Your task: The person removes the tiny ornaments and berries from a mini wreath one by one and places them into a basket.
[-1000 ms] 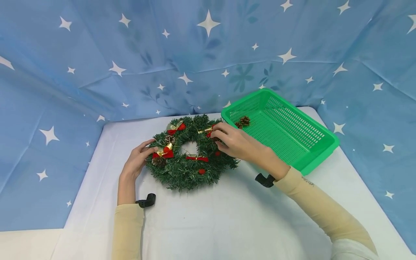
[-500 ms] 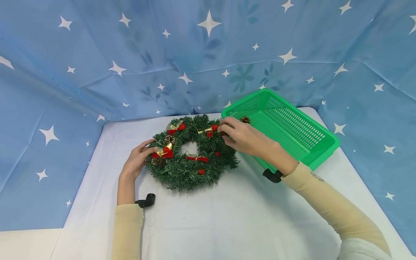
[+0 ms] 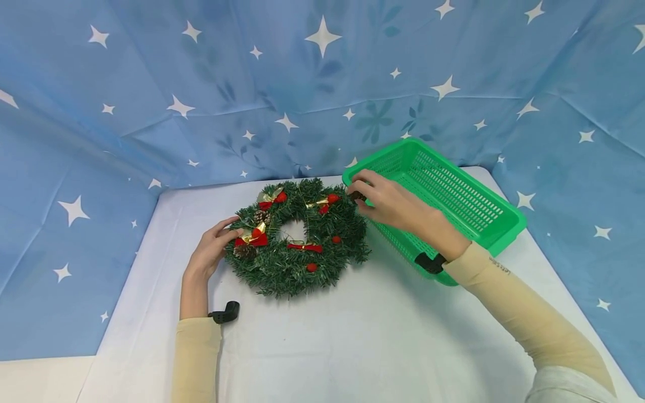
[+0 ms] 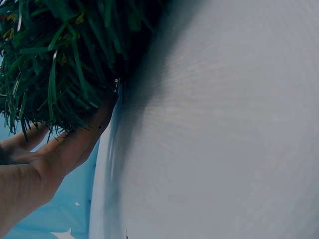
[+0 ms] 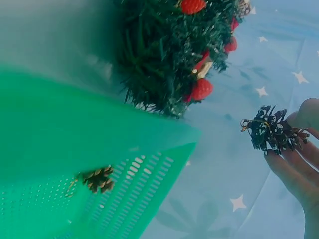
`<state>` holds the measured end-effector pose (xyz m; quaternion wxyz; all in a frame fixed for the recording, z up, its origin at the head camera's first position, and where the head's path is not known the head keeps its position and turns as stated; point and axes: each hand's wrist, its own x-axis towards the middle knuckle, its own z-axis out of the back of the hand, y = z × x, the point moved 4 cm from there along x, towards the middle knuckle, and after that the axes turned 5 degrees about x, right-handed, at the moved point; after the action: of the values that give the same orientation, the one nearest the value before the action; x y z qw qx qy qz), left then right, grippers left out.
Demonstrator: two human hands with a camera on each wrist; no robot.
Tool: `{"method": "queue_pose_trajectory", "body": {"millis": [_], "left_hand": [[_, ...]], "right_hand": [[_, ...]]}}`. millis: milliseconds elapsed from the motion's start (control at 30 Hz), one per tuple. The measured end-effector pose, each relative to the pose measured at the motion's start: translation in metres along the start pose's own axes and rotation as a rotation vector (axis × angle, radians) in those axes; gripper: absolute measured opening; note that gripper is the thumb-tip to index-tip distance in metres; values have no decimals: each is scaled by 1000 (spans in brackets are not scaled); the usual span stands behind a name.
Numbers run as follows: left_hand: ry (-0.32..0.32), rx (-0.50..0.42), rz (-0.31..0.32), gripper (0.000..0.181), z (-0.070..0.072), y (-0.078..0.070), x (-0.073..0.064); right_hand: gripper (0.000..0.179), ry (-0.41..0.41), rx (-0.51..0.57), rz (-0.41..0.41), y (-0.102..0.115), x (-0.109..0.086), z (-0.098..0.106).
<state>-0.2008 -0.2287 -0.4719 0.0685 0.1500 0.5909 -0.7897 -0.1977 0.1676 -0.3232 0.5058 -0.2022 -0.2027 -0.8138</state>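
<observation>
My right hand (image 3: pixel 393 201) pinches a brown pine cone (image 5: pixel 274 130) between thumb and fingers, off the wreath's right side and over the near-left rim of the green basket. A thin golden loop shows at the cone's end in the right wrist view. The green wreath (image 3: pixel 297 274) lies on the white table, trimmed with red-and-gold bows (image 3: pixel 252 239), red berries (image 3: pixel 312 267) and pine cones (image 3: pixel 245 252). At its left edge my left hand (image 3: pixel 209 249) grips it, thumb on top and fingers (image 4: pixel 82 139) tucked beneath the needles.
The green plastic basket (image 3: pixel 504 224) stands right of the wreath, its left end close to it. Inside lies another pine cone (image 5: pixel 98 179), hidden behind my right hand in the head view. A blue star-patterned curtain (image 3: pixel 322 84) encloses the table (image 3: pixel 327 347) at back and sides.
My right hand has moved right and back, away from the wreath's upper-right bow to the basket's left rim, carrying the pine cone. My left hand and the wreath have stayed nearly still.
</observation>
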Motion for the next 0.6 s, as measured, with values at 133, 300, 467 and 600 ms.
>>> {"method": "queue_pose_trajectory", "body": {"millis": [133, 300, 467, 600], "left_hand": [[0, -1, 3, 67, 0, -1, -1], [-1, -3, 1, 67, 0, -3, -2], [1, -4, -3, 67, 0, -3, -3], [2, -5, -10, 67, -1, -4, -3]], "right_hand": [[26, 7, 1, -18, -8, -3, 2], [24, 14, -2, -46, -18, -7, 3], [24, 28, 2, -82, -28, -12, 4], [23, 30, -4, -103, -36, -15, 5]]}}
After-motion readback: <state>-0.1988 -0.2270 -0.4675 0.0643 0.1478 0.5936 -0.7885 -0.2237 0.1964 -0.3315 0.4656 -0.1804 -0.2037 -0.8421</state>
